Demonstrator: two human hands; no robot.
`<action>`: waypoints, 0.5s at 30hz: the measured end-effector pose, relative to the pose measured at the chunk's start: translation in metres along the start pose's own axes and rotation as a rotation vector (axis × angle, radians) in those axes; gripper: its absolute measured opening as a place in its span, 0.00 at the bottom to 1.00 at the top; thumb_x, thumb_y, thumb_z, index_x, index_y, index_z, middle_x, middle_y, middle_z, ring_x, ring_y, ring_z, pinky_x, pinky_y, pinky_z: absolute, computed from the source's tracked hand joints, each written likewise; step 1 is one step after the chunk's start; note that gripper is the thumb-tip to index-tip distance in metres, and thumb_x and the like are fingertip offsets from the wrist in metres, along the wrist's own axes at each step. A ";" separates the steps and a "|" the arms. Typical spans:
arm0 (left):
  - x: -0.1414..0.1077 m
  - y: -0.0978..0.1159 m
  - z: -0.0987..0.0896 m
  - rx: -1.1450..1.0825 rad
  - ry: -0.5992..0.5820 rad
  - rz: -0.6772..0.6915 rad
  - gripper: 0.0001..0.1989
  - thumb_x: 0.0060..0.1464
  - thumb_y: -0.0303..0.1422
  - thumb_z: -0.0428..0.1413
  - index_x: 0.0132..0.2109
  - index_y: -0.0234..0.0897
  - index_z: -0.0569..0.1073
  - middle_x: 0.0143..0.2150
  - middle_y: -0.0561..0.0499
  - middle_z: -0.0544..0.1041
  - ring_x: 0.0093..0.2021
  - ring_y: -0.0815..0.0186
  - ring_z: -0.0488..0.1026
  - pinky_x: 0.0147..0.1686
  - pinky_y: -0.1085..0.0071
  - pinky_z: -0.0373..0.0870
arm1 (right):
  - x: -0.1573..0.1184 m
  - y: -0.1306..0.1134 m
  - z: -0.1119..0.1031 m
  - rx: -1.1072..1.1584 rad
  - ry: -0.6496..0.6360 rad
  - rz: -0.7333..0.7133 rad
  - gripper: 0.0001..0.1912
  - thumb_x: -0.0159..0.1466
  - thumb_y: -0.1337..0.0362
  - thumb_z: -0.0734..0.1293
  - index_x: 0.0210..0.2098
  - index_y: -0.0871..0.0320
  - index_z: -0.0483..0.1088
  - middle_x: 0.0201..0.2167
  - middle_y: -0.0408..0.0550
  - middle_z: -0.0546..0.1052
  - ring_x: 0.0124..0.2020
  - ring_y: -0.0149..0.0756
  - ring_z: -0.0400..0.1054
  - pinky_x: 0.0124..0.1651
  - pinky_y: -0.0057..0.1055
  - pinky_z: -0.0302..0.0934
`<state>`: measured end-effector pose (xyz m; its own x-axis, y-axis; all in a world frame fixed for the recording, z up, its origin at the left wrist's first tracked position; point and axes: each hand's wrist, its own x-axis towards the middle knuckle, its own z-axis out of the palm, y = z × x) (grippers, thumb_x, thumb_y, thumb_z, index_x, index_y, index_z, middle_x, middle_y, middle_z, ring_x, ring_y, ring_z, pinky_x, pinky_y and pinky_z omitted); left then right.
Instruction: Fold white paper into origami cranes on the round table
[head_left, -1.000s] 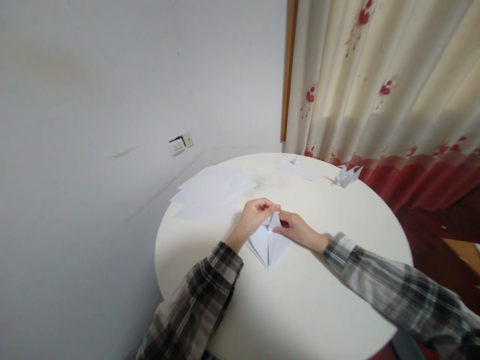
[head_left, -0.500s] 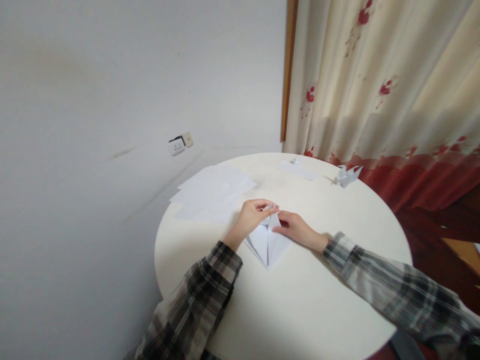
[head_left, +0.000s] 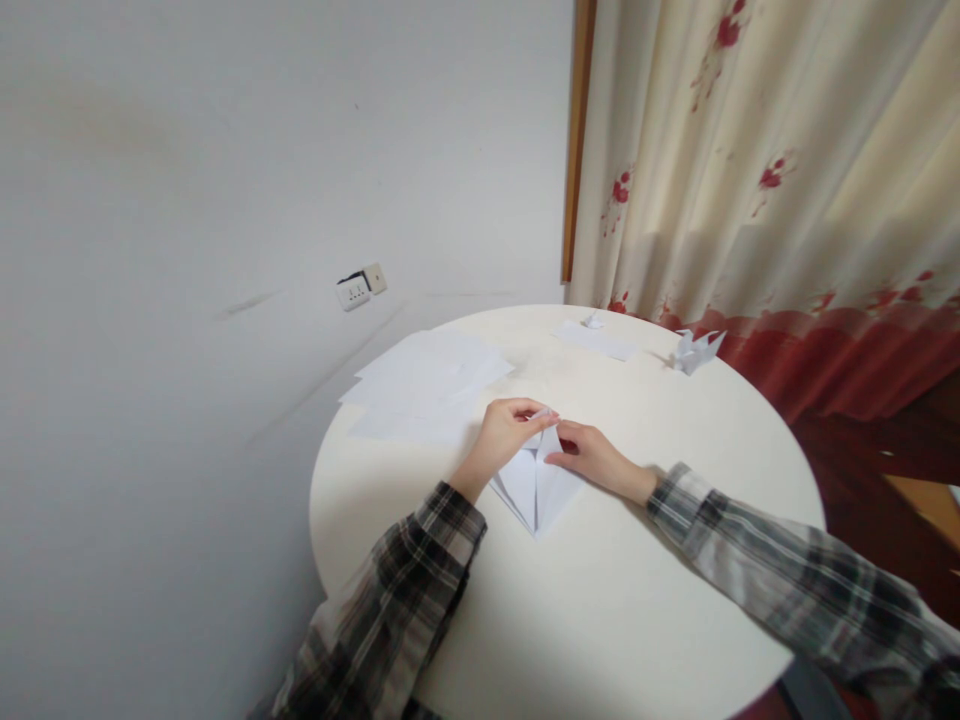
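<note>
A piece of folded white paper (head_left: 537, 492) lies on the round table with its pointed end toward me and a crease line down its middle. My left hand (head_left: 506, 436) pinches its far tip, thumb and fingers pressed together on the raised paper. On the right side, my right hand (head_left: 594, 456) grips the paper's edge between thumb and curled fingers. Parts of the far folds are hidden behind my fingers.
Several loose white sheets (head_left: 427, 385) lie at the table's left back. A folded paper crane (head_left: 696, 352) stands at the right back. A small folded paper piece (head_left: 592, 321) rests by a paper strip (head_left: 596, 340). The white table (head_left: 600, 610) adjoins a wall with a socket (head_left: 353, 292).
</note>
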<state>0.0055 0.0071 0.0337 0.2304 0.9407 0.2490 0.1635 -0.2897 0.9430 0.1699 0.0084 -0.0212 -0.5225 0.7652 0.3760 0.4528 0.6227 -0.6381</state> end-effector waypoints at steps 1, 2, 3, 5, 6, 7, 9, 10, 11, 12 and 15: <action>0.000 0.000 0.000 0.006 0.002 0.001 0.11 0.40 0.37 0.61 0.29 0.32 0.77 0.30 0.47 0.78 0.31 0.64 0.74 0.33 0.70 0.69 | 0.000 0.000 0.000 0.002 -0.002 0.003 0.09 0.58 0.59 0.66 0.29 0.60 0.67 0.26 0.43 0.67 0.26 0.30 0.58 0.31 0.27 0.53; 0.000 0.000 0.000 0.014 0.005 0.003 0.11 0.41 0.37 0.61 0.28 0.32 0.77 0.30 0.47 0.78 0.31 0.64 0.74 0.32 0.71 0.69 | 0.000 0.000 0.000 0.002 -0.005 0.005 0.09 0.58 0.59 0.66 0.30 0.60 0.67 0.27 0.43 0.67 0.27 0.30 0.58 0.31 0.27 0.53; -0.001 0.000 0.000 0.022 0.009 0.004 0.11 0.41 0.37 0.61 0.28 0.32 0.77 0.29 0.47 0.78 0.30 0.64 0.74 0.32 0.71 0.69 | 0.000 0.000 0.000 0.002 -0.007 0.008 0.09 0.58 0.59 0.66 0.30 0.60 0.67 0.28 0.44 0.68 0.27 0.30 0.59 0.31 0.28 0.53; -0.001 -0.001 0.000 0.040 0.022 0.010 0.11 0.41 0.38 0.61 0.28 0.32 0.77 0.29 0.46 0.78 0.30 0.63 0.74 0.31 0.71 0.69 | 0.000 -0.001 0.000 -0.002 -0.008 0.010 0.09 0.58 0.59 0.66 0.31 0.60 0.68 0.28 0.43 0.68 0.27 0.30 0.59 0.31 0.28 0.54; -0.001 -0.001 0.000 0.046 0.028 0.012 0.11 0.41 0.38 0.61 0.28 0.32 0.77 0.30 0.46 0.78 0.31 0.63 0.74 0.31 0.71 0.69 | 0.000 -0.001 0.000 -0.005 -0.007 0.010 0.09 0.58 0.59 0.66 0.31 0.60 0.68 0.27 0.43 0.68 0.27 0.30 0.58 0.31 0.28 0.53; -0.001 -0.001 0.000 0.048 0.031 0.013 0.12 0.41 0.38 0.61 0.28 0.32 0.77 0.30 0.46 0.78 0.31 0.63 0.74 0.32 0.71 0.69 | 0.000 -0.001 0.000 -0.007 -0.008 0.010 0.09 0.58 0.59 0.66 0.31 0.60 0.68 0.27 0.43 0.67 0.27 0.30 0.58 0.31 0.28 0.53; 0.000 0.000 -0.001 0.037 0.013 0.009 0.11 0.41 0.38 0.61 0.29 0.32 0.77 0.31 0.46 0.79 0.32 0.62 0.74 0.32 0.71 0.69 | 0.000 -0.001 0.000 -0.009 -0.009 0.012 0.09 0.58 0.59 0.66 0.31 0.59 0.68 0.27 0.43 0.67 0.26 0.30 0.58 0.30 0.28 0.53; 0.000 0.000 -0.002 0.028 -0.008 0.003 0.11 0.40 0.37 0.61 0.29 0.32 0.77 0.31 0.46 0.79 0.32 0.62 0.74 0.33 0.71 0.69 | 0.000 0.000 0.000 -0.010 -0.010 0.011 0.09 0.58 0.59 0.66 0.31 0.59 0.68 0.26 0.43 0.67 0.26 0.30 0.58 0.30 0.27 0.53; 0.000 0.000 -0.003 0.022 -0.033 -0.004 0.11 0.39 0.36 0.62 0.30 0.32 0.77 0.31 0.47 0.79 0.33 0.62 0.74 0.33 0.71 0.69 | -0.001 0.000 0.000 -0.013 -0.010 0.009 0.09 0.58 0.59 0.66 0.31 0.59 0.68 0.26 0.42 0.66 0.26 0.30 0.58 0.30 0.27 0.53; 0.000 0.000 -0.004 0.023 -0.056 -0.013 0.11 0.39 0.36 0.62 0.30 0.32 0.77 0.31 0.47 0.79 0.33 0.62 0.74 0.32 0.71 0.68 | -0.001 0.000 0.000 -0.014 -0.009 0.006 0.09 0.58 0.59 0.66 0.32 0.59 0.68 0.26 0.42 0.66 0.26 0.30 0.58 0.31 0.27 0.53; -0.001 -0.002 -0.006 0.062 -0.091 -0.040 0.11 0.39 0.36 0.62 0.30 0.32 0.77 0.30 0.49 0.78 0.31 0.63 0.73 0.30 0.72 0.67 | -0.001 0.000 0.000 -0.013 -0.010 -0.003 0.10 0.58 0.58 0.65 0.33 0.59 0.69 0.25 0.42 0.65 0.26 0.30 0.58 0.31 0.27 0.53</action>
<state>-0.0012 0.0079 0.0329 0.3082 0.9326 0.1879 0.2330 -0.2655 0.9355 0.1708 0.0075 -0.0215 -0.5313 0.7616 0.3711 0.4603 0.6272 -0.6283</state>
